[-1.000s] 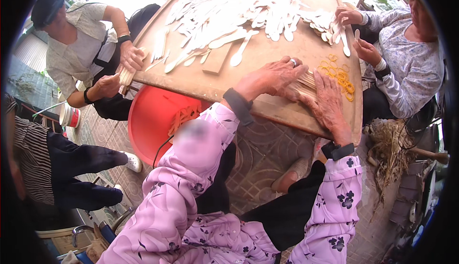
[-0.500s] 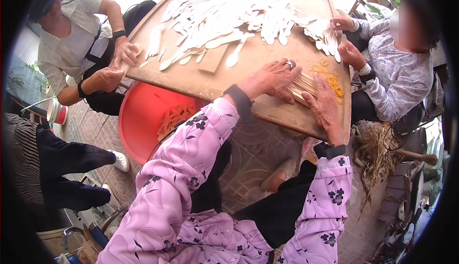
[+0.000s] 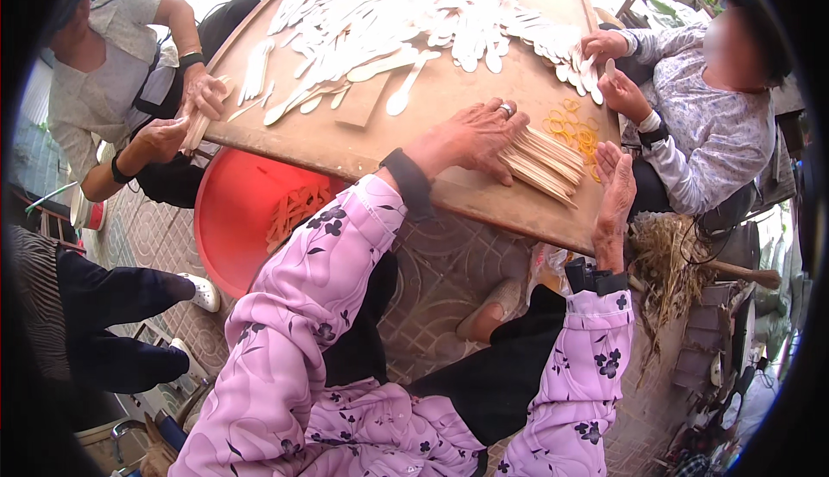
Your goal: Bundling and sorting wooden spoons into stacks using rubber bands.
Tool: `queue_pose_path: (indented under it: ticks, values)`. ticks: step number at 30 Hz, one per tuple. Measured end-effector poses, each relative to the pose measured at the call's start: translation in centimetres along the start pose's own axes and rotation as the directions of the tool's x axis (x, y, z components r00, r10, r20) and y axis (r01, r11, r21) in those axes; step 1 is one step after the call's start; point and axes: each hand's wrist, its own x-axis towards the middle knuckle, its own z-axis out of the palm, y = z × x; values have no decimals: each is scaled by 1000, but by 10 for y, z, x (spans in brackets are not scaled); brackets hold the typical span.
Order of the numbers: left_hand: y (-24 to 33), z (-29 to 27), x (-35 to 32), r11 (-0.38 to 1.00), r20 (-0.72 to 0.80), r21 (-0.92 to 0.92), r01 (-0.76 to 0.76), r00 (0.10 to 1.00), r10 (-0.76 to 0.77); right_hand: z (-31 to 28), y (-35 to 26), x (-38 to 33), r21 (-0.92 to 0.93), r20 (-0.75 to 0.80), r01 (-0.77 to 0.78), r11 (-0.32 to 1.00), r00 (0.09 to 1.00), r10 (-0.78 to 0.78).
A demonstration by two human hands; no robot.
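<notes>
At the left of the frame a co-worker's hands [image 3: 183, 119] grip a few pale sticks beside a red basin [image 3: 233, 218] under the wooden board [image 3: 363, 145]. At centre, the left hand [image 3: 471, 136] lies flat, fingers spread, on a stack of flat wooden sticks [image 3: 544, 162]. Right of it, the right hand [image 3: 615, 185] stands open, fingers straight, against the stack's end near orange rubber bands [image 3: 574, 127].

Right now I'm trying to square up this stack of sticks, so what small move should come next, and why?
Probably bring the right hand in against the stack of sticks. The left hand already lies on its left end, while the right hand stands open beside the fanned right ends.
</notes>
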Motion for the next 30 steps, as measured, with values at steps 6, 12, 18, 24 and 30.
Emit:
queue_pose_path:
  ticks: [6, 12, 18, 24, 30]
  values:
    - [-6, -5, -8, 1000, -2, -22, 4, 1000, -4, 5, 11, -5, 145, 86, -68, 987, 995, 56]
    - [-13, -14, -27, 1000, -2, -23, 5, 1000, -5, 21, 12, -6, 219, 172, -98, 971, 983, 60]
    - [-13, -4, -28, 997, -19, -81, 2, 1000, -4, 48, 14, -13, -33, 205, 24, 999, 979, -17]
    - [-20, 4, -33, 997, -7, -81, -2, 1000, 1, 65, 24, -16, -449, 201, 232, 863, 967, -156]
    - [-2, -14, -25, 994, 114, -99, 50, 993, -39, 53, 7, -11, -240, 191, 126, 963, 978, -80]
